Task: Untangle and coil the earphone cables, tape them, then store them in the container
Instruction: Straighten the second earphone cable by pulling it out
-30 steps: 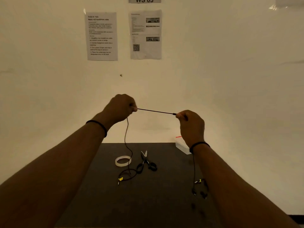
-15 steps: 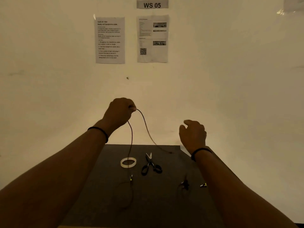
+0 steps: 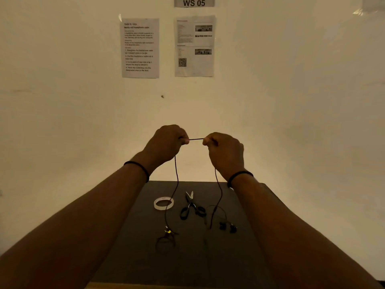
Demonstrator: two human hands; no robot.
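A thin dark earphone cable (image 3: 196, 139) stretches taut between my two raised hands above the black table (image 3: 187, 263). My left hand (image 3: 166, 142) pinches one end of the short span and my right hand (image 3: 226, 152) pinches the other. From each hand a strand hangs down to the table. The left strand ends near a yellow-marked plug (image 3: 168, 231). The right strand runs down to the dark earbuds (image 3: 228, 227). The container is hidden behind my right forearm.
A white tape roll (image 3: 163, 203) and black-handled scissors (image 3: 192, 207) lie side by side at the back of the table. Instruction sheets (image 3: 140, 47) hang on the wall straight ahead.
My right hand had let go of the cable half a second ago; it has now moved left and up and pinches the cable again, close to my left hand.
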